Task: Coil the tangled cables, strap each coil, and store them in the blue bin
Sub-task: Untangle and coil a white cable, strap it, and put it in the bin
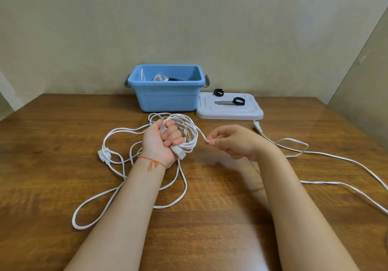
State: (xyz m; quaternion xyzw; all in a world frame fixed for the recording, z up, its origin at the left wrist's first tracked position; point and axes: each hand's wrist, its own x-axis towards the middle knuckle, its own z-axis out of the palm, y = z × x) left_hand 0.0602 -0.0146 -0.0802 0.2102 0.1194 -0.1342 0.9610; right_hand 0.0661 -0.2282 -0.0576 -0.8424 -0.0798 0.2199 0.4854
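Head view: the coiling step is under way. A white cable (189, 133) is bunched into several loops and gripped in the left hand (162, 142), whose fingers are curled tight round the bundle, a rectangular white plug end poking out below the fist. At three o'clock of that fist, the running strand is pinched between thumb and fingertips of the right hand (230, 141). Plenty of slack is left: thin, limp loops are sprawled over the wooden table (210, 218) from seven to nine o'clock of the coil, and a long run with a two-pin plug (257, 125) trails off toward four o'clock. Another wrap is called for next, probably, with the slack fed evenly so nothing knots. The blue bin (167, 94) sits at twelve o'clock, coils already inside; black straps (239, 101) wait on the white lid (230, 112) beside it.
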